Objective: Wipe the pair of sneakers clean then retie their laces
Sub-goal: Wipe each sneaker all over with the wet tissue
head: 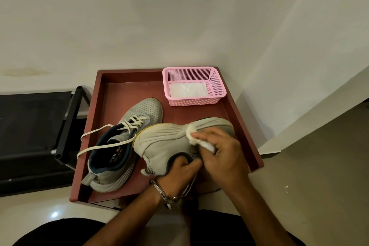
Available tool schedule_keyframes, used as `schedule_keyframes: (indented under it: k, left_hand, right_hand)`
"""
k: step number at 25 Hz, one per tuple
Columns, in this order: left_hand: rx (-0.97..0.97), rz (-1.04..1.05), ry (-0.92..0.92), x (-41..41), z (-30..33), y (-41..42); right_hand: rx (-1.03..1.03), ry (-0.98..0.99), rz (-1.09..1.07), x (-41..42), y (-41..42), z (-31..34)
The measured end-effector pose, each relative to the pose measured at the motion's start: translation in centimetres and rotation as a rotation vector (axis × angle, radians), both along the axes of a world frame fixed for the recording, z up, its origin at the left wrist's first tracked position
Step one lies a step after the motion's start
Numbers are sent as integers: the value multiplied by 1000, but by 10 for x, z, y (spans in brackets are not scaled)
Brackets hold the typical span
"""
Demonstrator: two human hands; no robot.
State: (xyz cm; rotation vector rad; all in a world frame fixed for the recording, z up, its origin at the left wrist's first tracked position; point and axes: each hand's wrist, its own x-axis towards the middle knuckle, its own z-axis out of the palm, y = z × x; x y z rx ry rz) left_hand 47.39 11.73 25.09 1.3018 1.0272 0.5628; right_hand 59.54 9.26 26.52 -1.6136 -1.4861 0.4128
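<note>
With my left hand hooked into the collar of the tipped sneaker at the tray's near right corner, my right hand pinches the wipe, which should stroke firmly along the sole's grooves, refolded once soiled.

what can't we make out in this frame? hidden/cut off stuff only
- Held sneaker: turned sole-up, so its laces and upper are hidden in the head view.
- Left hand: fingertips are tucked inside the sneaker's collar.
- Wipe: mostly covered by the right hand.
- Other sneaker: insole print is too small to read.
- Pink basket: white contents unclear.
</note>
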Motion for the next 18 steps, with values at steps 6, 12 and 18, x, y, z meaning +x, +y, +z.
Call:
schedule_keyframes:
  k: [6,12,18]
  left_hand:
    - [-38,15,-211,2,1,0]
    - [-141,-9,-287,0,1,-1]
    - [-19,-22,-224,2,0,5]
  right_hand:
    - [-100,-28,-276,38,13,-11]
    - [16,34,108,-3,-2,0]
    - [-99,3,-309,31,5,-16]
